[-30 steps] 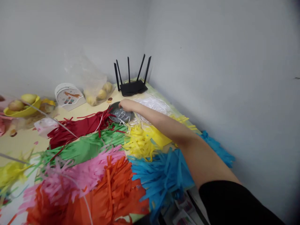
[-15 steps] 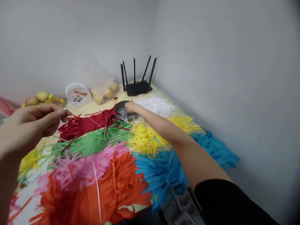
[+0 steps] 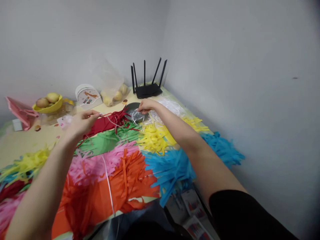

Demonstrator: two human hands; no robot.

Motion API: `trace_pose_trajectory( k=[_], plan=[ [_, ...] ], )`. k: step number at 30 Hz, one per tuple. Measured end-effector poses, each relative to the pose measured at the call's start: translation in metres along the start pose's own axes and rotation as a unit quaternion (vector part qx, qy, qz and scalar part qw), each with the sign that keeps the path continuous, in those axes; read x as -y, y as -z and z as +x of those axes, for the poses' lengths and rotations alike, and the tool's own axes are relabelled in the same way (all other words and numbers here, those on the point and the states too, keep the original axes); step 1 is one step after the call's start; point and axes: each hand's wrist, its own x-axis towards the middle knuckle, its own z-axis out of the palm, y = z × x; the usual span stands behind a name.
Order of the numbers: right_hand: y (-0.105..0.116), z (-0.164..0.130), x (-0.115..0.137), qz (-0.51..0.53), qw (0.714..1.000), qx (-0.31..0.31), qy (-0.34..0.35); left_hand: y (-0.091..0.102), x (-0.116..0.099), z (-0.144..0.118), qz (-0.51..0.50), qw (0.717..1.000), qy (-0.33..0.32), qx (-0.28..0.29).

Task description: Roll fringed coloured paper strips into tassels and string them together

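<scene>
Fringed paper sheets cover the table: dark red (image 3: pixel 106 122), green (image 3: pixel 107 141), pink (image 3: pixel 96 165), orange (image 3: pixel 120 188), yellow (image 3: pixel 155 138) and blue (image 3: pixel 172 170). My left hand (image 3: pixel 81 124) hovers over the dark red sheet and pinches a thin white strip (image 3: pixel 108 173) that trails down across the pink and orange sheets. My right hand (image 3: pixel 146 105) reaches far across the table and pinches white strips at a dark round dish (image 3: pixel 132 109). A pile of white strips (image 3: pixel 170 106) lies just right of that hand.
A black router (image 3: pixel 148 89) with antennas stands in the far corner. Left of it are a clear bag of pale round items (image 3: pixel 113 93), a round white box (image 3: pixel 86 95), a yellow bowl of fruit (image 3: pixel 48 102) and a pink item (image 3: pixel 21 111). Walls close off the back and right.
My left hand has moved forward and right, from near my face out over the dark red sheet, still pinching the white strip. My right hand has stayed at the dark dish.
</scene>
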Motion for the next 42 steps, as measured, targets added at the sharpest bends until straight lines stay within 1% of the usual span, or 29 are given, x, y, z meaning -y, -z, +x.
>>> trace_pose_trajectory(
  k=[3,4,7,9,10,12,13,14,15,16,17,18,20,21,22,23,26,27,28,30,32,34,36,38,40,42],
  plan=[
    [0.004,-0.013,0.001,-0.019,0.999,0.01,-0.029,-0.016,0.007,0.012,-0.058,0.998,0.009,0.025],
    [0.007,-0.018,0.002,-0.028,0.999,0.012,-0.038,-0.019,0.009,0.014,-0.072,0.997,0.003,0.03],
    [0.022,-0.034,0.011,-0.042,0.998,0.006,-0.041,-0.023,0.007,0.013,-0.088,0.995,0.014,0.04],
    [0.029,-0.049,0.023,-0.038,0.999,-0.01,-0.014,-0.021,0.003,0.006,-0.097,0.994,0.026,0.049],
    [0.028,-0.058,0.032,-0.023,0.999,-0.024,0.012,-0.02,0.001,0.001,-0.106,0.992,0.024,0.056],
    [0.014,-0.078,0.053,0.076,0.99,-0.052,0.104,-0.017,-0.002,-0.011,-0.136,0.988,0.006,0.066],
    [0.001,-0.089,0.065,0.179,0.967,-0.067,0.169,-0.015,-0.003,-0.018,-0.157,0.985,-0.006,0.07],
    [-0.014,-0.099,0.077,0.294,0.925,-0.06,0.233,-0.013,-0.004,-0.027,-0.179,0.981,-0.021,0.076],
    [-0.032,-0.11,0.087,0.387,0.879,-0.045,0.274,-0.011,-0.003,-0.036,-0.2,0.976,-0.036,0.083],
    [-0.049,-0.12,0.097,0.456,0.838,-0.031,0.299,-0.01,-0.002,-0.046,-0.219,0.97,-0.049,0.09],
    [-0.066,-0.129,0.105,0.5,0.807,-0.014,0.316,-0.008,0.0,-0.057,-0.233,0.966,-0.057,0.093],
    [-0.082,-0.138,0.111,0.526,0.787,0.005,0.323,-0.007,0.003,-0.069,-0.241,0.965,-0.06,0.084],
    [-0.107,-0.153,0.119,0.548,0.769,0.056,0.323,-0.005,0.013,-0.092,-0.235,0.97,-0.052,0.038],
    [-0.118,-0.16,0.122,0.554,0.766,0.081,0.316,-0.004,0.018,-0.103,-0.224,0.973,-0.045,0.017],
    [-0.128,-0.165,0.124,0.558,0.765,0.099,0.306,-0.003,0.025,-0.113,-0.213,0.976,-0.038,0.009],
    [-0.137,-0.17,0.126,0.56,0.766,0.108,0.296,-0.003,0.032,-0.122,-0.209,0.977,-0.029,0.017],
    [-0.162,-0.179,0.131,0.551,0.779,0.089,0.286,0.001,0.053,-0.142,-0.245,0.965,0.006,0.093],
    [-0.169,-0.181,0.133,0.536,0.789,0.077,0.29,0.003,0.06,-0.147,-0.262,0.959,0.015,0.107],
    [-0.174,-0.183,0.134,0.514,0.802,0.065,0.297,0.005,0.066,-0.151,-0.276,0.955,0.019,0.108],
    [-0.178,-0.188,0.135,0.45,0.835,0.034,0.314,0.01,0.076,-0.159,-0.294,0.952,0.016,0.083],
    [-0.175,-0.194,0.133,0.369,0.865,0.007,0.341,0.015,0.083,-0.167,-0.301,0.952,0.01,0.049],
    [-0.169,-0.203,0.131,0.286,0.88,-0.007,0.38,0.019,0.09,-0.176,-0.295,0.955,0.008,0.027],
    [-0.165,-0.213,0.13,0.212,0.88,-0.04,0.424,0.021,0.097,-0.186,-0.283,0.959,0.008,0.02],
    [-0.166,-0.222,0.132,0.154,0.872,-0.094,0.455,0.021,0.102,-0.194,-0.274,0.961,0.006,0.025],
    [-0.172,-0.228,0.136,0.121,0.862,-0.15,0.469,0.02,0.106,-0.2,-0.264,0.964,0.0,0.027],
    [-0.18,-0.232,0.141,0.105,0.853,-0.191,0.474,0.018,0.108,-0.205,-0.24,0.971,-0.016,0.013]
  ],
)
